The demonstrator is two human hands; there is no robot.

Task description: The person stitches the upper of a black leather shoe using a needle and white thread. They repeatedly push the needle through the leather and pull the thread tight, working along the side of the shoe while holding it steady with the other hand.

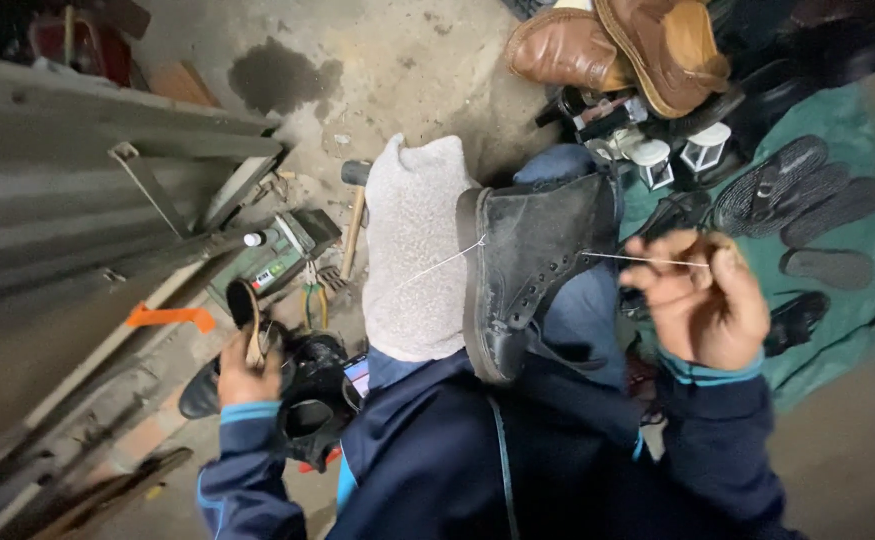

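Right hand (705,300) raised, thread (647,260) pinched taut

Brown shoes (612,45) cut off at top edge.

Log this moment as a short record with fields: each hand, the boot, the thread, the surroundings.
left hand: raised, gripping a dark tool handle, thread running to it
right hand: raised, pinching the white thread taut
boot: dark grey, on its side across the lap, thread coming out on both sides
cloth: pale grey, under the boot
surroundings: hammer on the concrete floor, brown shoes, black soles on a green sheet
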